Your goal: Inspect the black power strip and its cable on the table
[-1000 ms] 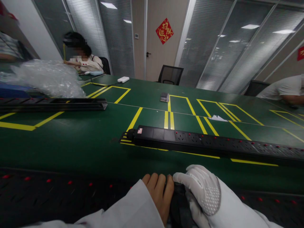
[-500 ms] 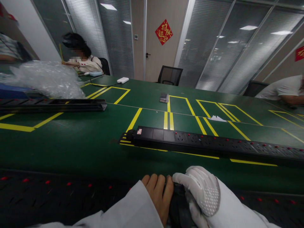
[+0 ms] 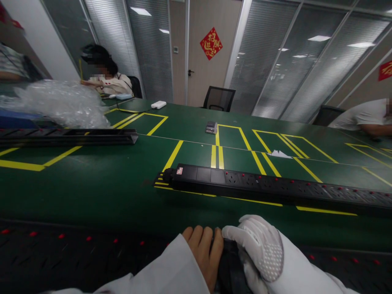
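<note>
At the bottom centre my left hand (image 3: 206,249), bare with a white sleeve, has its fingers bent and pressed together against a dark object (image 3: 231,265). My right hand (image 3: 260,245), in a white glove with grip dots, curls round the same object from the right, its fingertips touching my left fingers. What the object is cannot be made out. A long black power strip with red switches (image 3: 92,257) runs along the near edge, partly behind my hands and sleeves. Beyond my hands a second black power strip (image 3: 251,181) lies on the green table.
Yellow tape marks the green table (image 3: 122,192). Black rails (image 3: 92,137) and clear plastic wrap (image 3: 61,102) lie at the left. Farther back are a white device (image 3: 158,105), a small pack (image 3: 211,127) and crumpled paper (image 3: 279,154). People sit at far left and right.
</note>
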`<state>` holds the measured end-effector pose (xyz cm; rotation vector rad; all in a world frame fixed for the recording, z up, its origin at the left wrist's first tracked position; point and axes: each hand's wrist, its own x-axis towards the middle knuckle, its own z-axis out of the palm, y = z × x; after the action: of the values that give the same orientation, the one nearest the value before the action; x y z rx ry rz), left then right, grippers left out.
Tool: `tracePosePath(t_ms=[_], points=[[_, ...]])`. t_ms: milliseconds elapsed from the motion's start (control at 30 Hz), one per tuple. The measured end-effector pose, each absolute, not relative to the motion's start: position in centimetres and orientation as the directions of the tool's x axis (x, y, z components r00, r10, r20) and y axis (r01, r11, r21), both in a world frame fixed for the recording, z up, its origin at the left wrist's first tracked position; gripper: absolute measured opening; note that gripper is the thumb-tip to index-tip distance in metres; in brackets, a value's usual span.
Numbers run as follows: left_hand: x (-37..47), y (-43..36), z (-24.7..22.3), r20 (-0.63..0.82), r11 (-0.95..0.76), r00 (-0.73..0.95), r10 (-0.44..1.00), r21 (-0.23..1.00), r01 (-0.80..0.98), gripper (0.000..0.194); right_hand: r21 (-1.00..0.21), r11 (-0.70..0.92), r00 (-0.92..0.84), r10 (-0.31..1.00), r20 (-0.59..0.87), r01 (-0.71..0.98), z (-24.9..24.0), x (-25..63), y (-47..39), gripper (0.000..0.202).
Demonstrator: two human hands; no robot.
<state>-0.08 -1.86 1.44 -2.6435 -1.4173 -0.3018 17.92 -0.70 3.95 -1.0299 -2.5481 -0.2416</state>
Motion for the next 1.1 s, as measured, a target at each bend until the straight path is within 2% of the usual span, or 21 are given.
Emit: tracePosePath(t_ms=[200, 367, 500, 800, 1100], points=[[-0.1, -1.9, 1.4, 0.232, -0.552, 0.541, 0.808, -0.023, 0.834, 0.030, 0.006, 0.716, -0.672, 0.651, 0.353, 0.698, 3.6, 18.0, -0.6, 0.041], [0.0, -2.0, 1.5, 0.221, -0.544, 0.536, 0.815, -0.026, 0.839, 0.030, -0.060, 0.712, -0.636, 0.659, 0.401, 0.700, 2.2, 18.1, -0.6, 0.047], [0.0, -1.9, 1.5, 0.209, -0.548, 0.537, 0.817, -0.010, 0.837, 0.030, -0.039, 0.731, -0.670, 0.644, 0.371, 0.681, 2.0, 18.2, -0.5, 0.048], [-0.1, -1.9, 1.2, 0.242, -0.561, 0.549, 0.800, -0.023, 0.828, 0.029, 0.028, 0.708, -0.652, 0.634, 0.416, 0.706, 2.1, 18.3, -0.3, 0.051], [-0.1, -1.9, 1.5, 0.221, -0.553, 0.544, 0.809, -0.026, 0.833, 0.030, -0.020, 0.708, -0.646, 0.655, 0.393, 0.706, 1.1, 18.4, -0.3, 0.043]])
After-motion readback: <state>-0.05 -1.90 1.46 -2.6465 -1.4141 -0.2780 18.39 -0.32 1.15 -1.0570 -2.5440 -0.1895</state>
